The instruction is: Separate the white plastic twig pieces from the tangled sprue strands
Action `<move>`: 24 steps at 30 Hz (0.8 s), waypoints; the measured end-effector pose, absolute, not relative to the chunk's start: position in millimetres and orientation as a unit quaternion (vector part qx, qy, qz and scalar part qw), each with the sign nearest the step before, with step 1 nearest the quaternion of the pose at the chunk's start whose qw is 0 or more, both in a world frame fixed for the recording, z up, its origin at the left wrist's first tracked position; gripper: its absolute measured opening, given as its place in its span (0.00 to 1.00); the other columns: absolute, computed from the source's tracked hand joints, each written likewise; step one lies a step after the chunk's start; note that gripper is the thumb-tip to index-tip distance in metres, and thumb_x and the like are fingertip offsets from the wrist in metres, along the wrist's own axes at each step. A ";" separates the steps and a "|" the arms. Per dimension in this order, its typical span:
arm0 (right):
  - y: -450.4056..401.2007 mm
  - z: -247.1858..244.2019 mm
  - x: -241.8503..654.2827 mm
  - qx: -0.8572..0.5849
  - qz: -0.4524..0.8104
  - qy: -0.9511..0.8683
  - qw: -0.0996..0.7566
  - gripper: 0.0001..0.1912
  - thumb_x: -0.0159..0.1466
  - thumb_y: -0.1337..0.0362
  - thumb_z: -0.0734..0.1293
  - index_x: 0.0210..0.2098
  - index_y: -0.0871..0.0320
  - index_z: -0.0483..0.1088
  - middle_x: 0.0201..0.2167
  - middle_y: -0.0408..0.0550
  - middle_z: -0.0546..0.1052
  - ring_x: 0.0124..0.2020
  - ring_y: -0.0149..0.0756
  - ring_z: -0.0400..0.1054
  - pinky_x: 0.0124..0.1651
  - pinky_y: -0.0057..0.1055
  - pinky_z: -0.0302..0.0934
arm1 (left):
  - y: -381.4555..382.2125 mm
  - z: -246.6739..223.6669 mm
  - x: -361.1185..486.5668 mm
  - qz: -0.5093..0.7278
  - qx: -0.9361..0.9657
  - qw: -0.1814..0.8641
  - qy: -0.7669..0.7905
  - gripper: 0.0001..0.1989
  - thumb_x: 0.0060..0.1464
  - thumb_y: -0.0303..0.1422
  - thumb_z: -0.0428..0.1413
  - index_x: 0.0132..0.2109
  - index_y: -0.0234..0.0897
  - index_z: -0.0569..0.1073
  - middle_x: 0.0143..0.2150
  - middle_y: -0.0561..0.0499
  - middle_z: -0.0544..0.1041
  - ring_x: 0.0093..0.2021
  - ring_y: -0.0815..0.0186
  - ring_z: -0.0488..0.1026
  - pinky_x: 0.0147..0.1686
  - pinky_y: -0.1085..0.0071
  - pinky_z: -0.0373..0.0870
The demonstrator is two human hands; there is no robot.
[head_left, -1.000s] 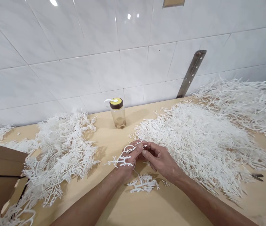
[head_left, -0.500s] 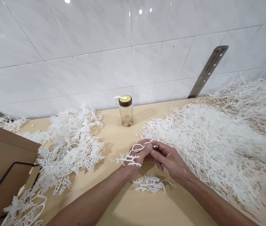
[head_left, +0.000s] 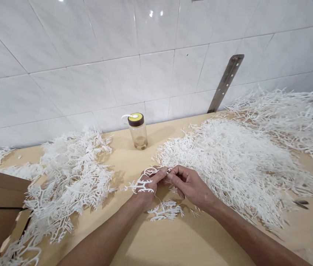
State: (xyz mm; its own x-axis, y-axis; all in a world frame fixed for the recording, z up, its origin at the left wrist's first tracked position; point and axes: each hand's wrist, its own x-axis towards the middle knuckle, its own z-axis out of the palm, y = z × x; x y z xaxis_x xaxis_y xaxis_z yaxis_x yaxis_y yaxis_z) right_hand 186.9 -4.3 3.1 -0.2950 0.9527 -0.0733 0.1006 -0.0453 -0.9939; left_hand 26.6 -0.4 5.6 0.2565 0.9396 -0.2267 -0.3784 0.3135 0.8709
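Note:
My left hand (head_left: 152, 181) is closed on a white branched plastic piece (head_left: 142, 184), which lies across the back of the fingers and wrist with a loop near the thumb. Right beside it, my right hand (head_left: 188, 183) pinches at the tip of that piece, thumb and forefinger together. The fingertips of both hands nearly meet. Below the hands, a small cluster of white branched pieces (head_left: 165, 210) lies on the table. The big pile of white pieces (head_left: 228, 159) starts just behind and right of my right hand.
A clear jar (head_left: 138, 135) with a yellow and black lid stands near the tiled wall. Another white pile (head_left: 73, 173) lies at the left, beside a cardboard box (head_left: 1, 195). A metal tool (head_left: 302, 204) rests at the right. A metal strip (head_left: 225, 83) leans against the wall.
The view has turned slightly right, so the jar, piles and hands appear further left. The fingertips have shifted a little on the held piece, and the metal tool at the right shows more.

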 end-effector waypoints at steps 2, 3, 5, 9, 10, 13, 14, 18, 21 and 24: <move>-4.7 4.1 186.8 -0.461 0.551 -0.586 0.375 0.17 0.65 0.49 0.64 0.31 0.57 0.67 0.25 0.40 0.71 0.16 0.24 0.55 0.20 0.25 0.53 | 0.3 4.7 25.2 0.470 0.373 0.687 0.410 0.17 0.48 0.45 0.65 0.27 0.35 0.74 0.24 0.50 0.71 0.27 0.65 0.69 0.30 0.67 0.65; -5.0 5.0 186.6 -0.465 0.543 -0.593 0.371 0.17 0.65 0.50 0.64 0.30 0.57 0.67 0.24 0.40 0.70 0.16 0.24 0.55 0.20 0.25 0.52 | 0.7 4.9 24.5 0.472 0.387 0.673 0.417 0.18 0.49 0.44 0.65 0.25 0.35 0.72 0.23 0.51 0.69 0.26 0.67 0.67 0.30 0.68 0.64; -5.3 7.4 186.6 -0.476 0.524 -0.608 0.360 0.16 0.65 0.52 0.64 0.29 0.57 0.67 0.22 0.39 0.69 0.17 0.25 0.55 0.20 0.25 0.52 | 1.4 6.4 23.3 0.474 0.420 0.645 0.428 0.18 0.49 0.43 0.65 0.23 0.35 0.71 0.22 0.54 0.65 0.25 0.70 0.63 0.29 0.70 0.61; -5.9 12.9 188.3 -0.478 0.502 -0.632 0.346 0.14 0.65 0.54 0.63 0.29 0.57 0.67 0.23 0.39 0.69 0.19 0.26 0.57 0.23 0.25 0.53 | 1.9 11.0 22.7 0.469 0.460 0.620 0.430 0.18 0.48 0.43 0.65 0.24 0.34 0.71 0.24 0.54 0.66 0.25 0.72 0.62 0.28 0.72 0.58; -6.1 13.7 188.7 -0.478 0.497 -0.637 0.344 0.14 0.65 0.55 0.63 0.28 0.57 0.67 0.23 0.39 0.68 0.20 0.27 0.58 0.23 0.26 0.53 | 1.5 11.5 23.2 0.468 0.455 0.622 0.432 0.18 0.47 0.43 0.66 0.25 0.34 0.72 0.24 0.54 0.66 0.25 0.72 0.63 0.28 0.72 0.58; -7.5 13.3 187.7 -0.474 0.474 -0.660 0.340 0.13 0.66 0.56 0.62 0.28 0.57 0.66 0.24 0.41 0.69 0.23 0.29 0.60 0.25 0.27 0.54 | -1.3 10.3 26.6 0.474 0.412 0.648 0.431 0.16 0.44 0.42 0.68 0.29 0.34 0.73 0.24 0.54 0.68 0.25 0.71 0.65 0.29 0.72 0.60; -8.6 12.4 186.4 -0.473 0.460 -0.670 0.339 0.12 0.66 0.57 0.62 0.29 0.56 0.66 0.25 0.41 0.70 0.24 0.30 0.61 0.26 0.27 0.54 | -2.3 9.0 28.0 0.481 0.388 0.662 0.423 0.16 0.44 0.41 0.68 0.30 0.34 0.73 0.24 0.54 0.69 0.25 0.70 0.66 0.30 0.71 0.62; -18.0 10.5 178.2 -0.476 0.345 -0.735 0.338 0.09 0.66 0.64 0.59 0.28 0.56 0.63 0.23 0.41 0.67 0.24 0.31 0.58 0.26 0.28 0.51 | 0.8 3.4 29.4 0.500 0.321 0.687 0.419 0.17 0.42 0.40 0.69 0.26 0.34 0.71 0.22 0.54 0.68 0.25 0.70 0.65 0.29 0.70 0.63; -27.4 13.8 173.5 -0.438 0.281 -0.787 0.333 0.09 0.65 0.70 0.58 0.28 0.56 0.61 0.25 0.42 0.67 0.25 0.31 0.58 0.28 0.29 0.52 | 13.0 2.2 21.6 0.543 0.281 0.627 0.483 0.21 0.39 0.39 0.71 0.20 0.34 0.66 0.19 0.58 0.62 0.21 0.75 0.58 0.25 0.73 0.58; -29.0 18.0 175.6 -0.421 0.289 -0.790 0.339 0.08 0.65 0.71 0.58 0.29 0.56 0.62 0.26 0.42 0.68 0.25 0.30 0.59 0.29 0.29 0.54 | 25.2 3.6 11.6 0.573 0.252 0.616 0.479 0.19 0.35 0.38 0.72 0.24 0.32 0.72 0.21 0.58 0.64 0.21 0.76 0.57 0.22 0.75 0.55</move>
State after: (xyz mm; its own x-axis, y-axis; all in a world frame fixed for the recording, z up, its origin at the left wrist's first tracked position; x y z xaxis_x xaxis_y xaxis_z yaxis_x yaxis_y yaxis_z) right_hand 175.6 -29.0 18.0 -0.4150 0.8614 0.2928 0.4689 0.4783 -0.7425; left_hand 11.6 25.2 3.6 -0.1147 0.9469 -0.3005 -0.4633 0.2166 0.8593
